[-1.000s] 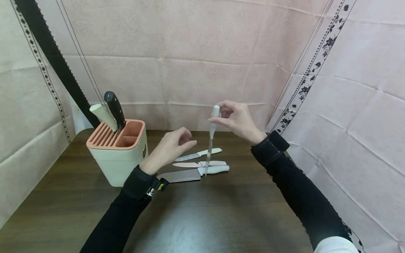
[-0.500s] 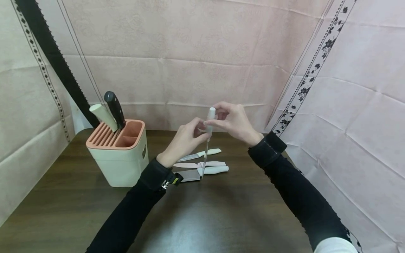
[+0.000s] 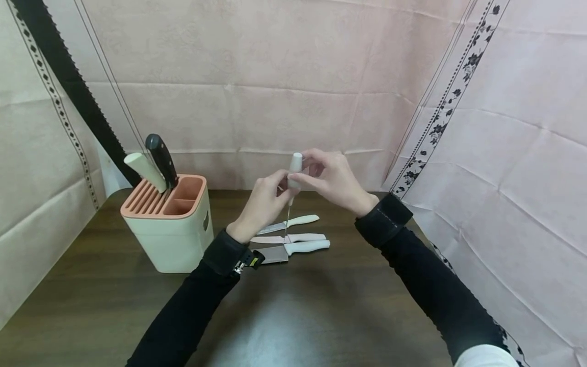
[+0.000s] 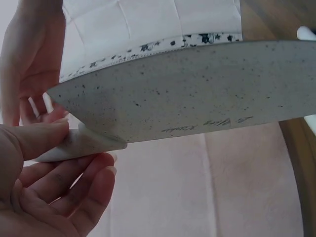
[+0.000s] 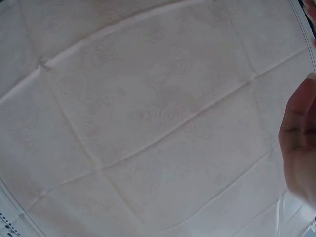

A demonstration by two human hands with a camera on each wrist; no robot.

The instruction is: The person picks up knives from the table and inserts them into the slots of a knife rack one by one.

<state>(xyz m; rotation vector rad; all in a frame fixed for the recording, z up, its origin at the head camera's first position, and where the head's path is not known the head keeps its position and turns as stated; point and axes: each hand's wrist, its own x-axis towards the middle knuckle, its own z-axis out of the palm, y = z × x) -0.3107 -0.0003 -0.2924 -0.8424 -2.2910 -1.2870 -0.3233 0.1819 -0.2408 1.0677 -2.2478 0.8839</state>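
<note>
I hold the white-handled knife [image 3: 292,179] upright above the table [image 3: 321,306], blade pointing down, between both hands: my right hand [image 3: 331,179] pinches its handle near the top, and my left hand [image 3: 262,203] pinches it just below, beside the blade.

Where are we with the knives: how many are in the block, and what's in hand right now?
Two handles, one cream and one black, already stand in the knife block. In hand: a white-handled knife, blade down, held by the right hand, with the left hand pinching its handle too. Left: three knives lie on the table, the small knife, pink knife and cleaver.
</note>
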